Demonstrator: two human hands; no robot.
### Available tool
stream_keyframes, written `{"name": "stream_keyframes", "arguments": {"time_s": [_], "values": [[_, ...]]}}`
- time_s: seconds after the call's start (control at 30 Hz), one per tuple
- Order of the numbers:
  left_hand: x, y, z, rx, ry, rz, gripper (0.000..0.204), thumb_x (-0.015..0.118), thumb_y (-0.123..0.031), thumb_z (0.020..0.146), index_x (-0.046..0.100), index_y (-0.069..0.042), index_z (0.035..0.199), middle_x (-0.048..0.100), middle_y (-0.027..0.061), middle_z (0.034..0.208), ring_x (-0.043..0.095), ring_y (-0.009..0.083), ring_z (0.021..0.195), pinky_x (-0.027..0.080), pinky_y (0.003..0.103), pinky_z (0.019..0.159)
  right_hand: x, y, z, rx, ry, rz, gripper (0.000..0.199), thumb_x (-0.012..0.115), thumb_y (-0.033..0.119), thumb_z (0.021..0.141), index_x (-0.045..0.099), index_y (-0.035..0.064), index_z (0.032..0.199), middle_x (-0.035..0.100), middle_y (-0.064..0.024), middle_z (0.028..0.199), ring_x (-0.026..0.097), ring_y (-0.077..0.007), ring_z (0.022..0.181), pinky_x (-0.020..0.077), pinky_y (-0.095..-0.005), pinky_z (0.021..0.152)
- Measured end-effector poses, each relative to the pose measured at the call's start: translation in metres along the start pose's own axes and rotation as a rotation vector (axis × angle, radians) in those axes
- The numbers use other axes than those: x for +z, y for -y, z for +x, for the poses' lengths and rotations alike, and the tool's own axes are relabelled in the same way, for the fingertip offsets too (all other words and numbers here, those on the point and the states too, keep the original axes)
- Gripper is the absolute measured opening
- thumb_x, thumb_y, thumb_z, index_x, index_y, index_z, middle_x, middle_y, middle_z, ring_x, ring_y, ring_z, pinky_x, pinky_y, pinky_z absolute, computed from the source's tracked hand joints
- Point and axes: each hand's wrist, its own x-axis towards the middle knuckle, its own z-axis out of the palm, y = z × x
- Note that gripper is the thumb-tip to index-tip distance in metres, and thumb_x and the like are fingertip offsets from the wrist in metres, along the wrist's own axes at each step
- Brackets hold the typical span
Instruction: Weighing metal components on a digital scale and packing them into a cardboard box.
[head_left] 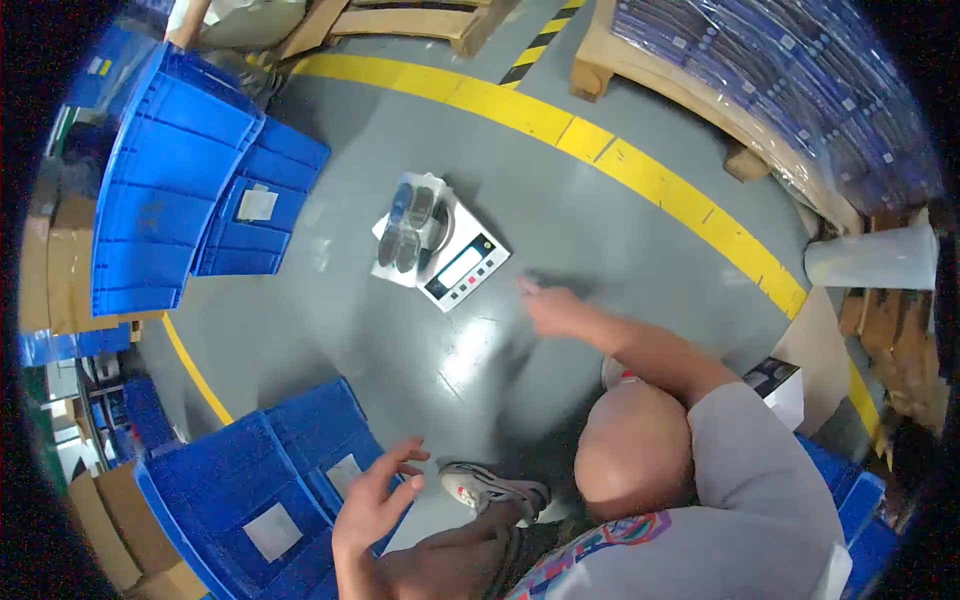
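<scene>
Scale just beyond R hand.

I see bright overhead light, glare on the grey floor, motion-blurred right hand, strongly curved dark edges.

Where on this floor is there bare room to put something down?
Bare grey floor lies between the scale and the yellow line, and between the scale and the lower blue crates. Crowded at the left, by the stacked blue crates.
</scene>
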Motion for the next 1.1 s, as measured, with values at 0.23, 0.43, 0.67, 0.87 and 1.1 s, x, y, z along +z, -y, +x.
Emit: {"name": "stream_keyframes", "arguments": {"time_s": [0.23,0.43,0.67,0.87,1.1], "values": [[0.013,0.002,-0.017,-0.064,-0.074,0.073,0.046,0.060,-0.021,0.086,0.047,-0.002,0.126,0.061,0.0126,0.108,0.060,0.0190,0.090,0.047,0.031,0.081,0.014,0.003,0.034,0.006,-0.096,-0.097,0.022,0.053,0.006,0.072,0.061,-0.0005,0.092,0.030,-0.0210,0.141,0.065,-0.0323,0.078,0.0528,-0.0421,0.069],[0.012,0.002,-0.034,-0.156,-0.120,0.115,0.045,0.059,-0.021,0.087,0.046,-0.003,0.126,0.061,0.0131,0.109,0.061,0.0197,0.092,0.047,0.032,0.082,0.001,0.014,0.038,0.045,-0.115,-0.114,0.023,0.053,0.008,0.074,0.061,0.0009,0.095,0.032,-0.0194,0.141,0.065,-0.0310,0.078,0.0525,-0.0418,0.068],[0.009,-0.006,-0.015,-0.126,-0.077,0.137,0.045,0.059,-0.019,0.086,0.046,-0.003,0.127,0.061,0.0115,0.110,0.061,0.0198,0.092,0.047,0.031,0.082,0.013,0.002,0.052,-0.006,-0.165,-0.199,0.021,0.053,0.009,0.075,0.060,0.0016,0.094,0.034,-0.0189,0.140,0.065,-0.0306,0.077,0.0526,-0.0415,0.067],[0.009,-0.004,-0.022,-0.188,-0.045,0.107,0.046,0.057,-0.019,0.088,0.044,-0.001,0.129,0.060,0.0135,0.113,0.056,0.0204,0.106,0.041,0.032,0.092,0.004,0.005,0.048,-0.024,-0.099,-0.200,0.023,0.052,0.010,0.075,0.059,0.0023,0.095,0.031,-0.0173,0.142,0.065,-0.0305,0.079,0.0526,-0.0422,0.069],[0.011,0.003,-0.024,-0.144,-0.111,0.136,0.045,0.060,-0.020,0.086,0.047,-0.003,0.126,0.061,0.0110,0.108,0.060,0.0194,0.090,0.047,0.031,0.081,0.009,0.004,0.048,0.008,-0.137,-0.135,0.022,0.051,0.010,0.075,0.058,0.0013,0.094,0.027,-0.0160,0.145,0.065,-0.0327,0.080,0.0515,-0.0449,0.071]]}}
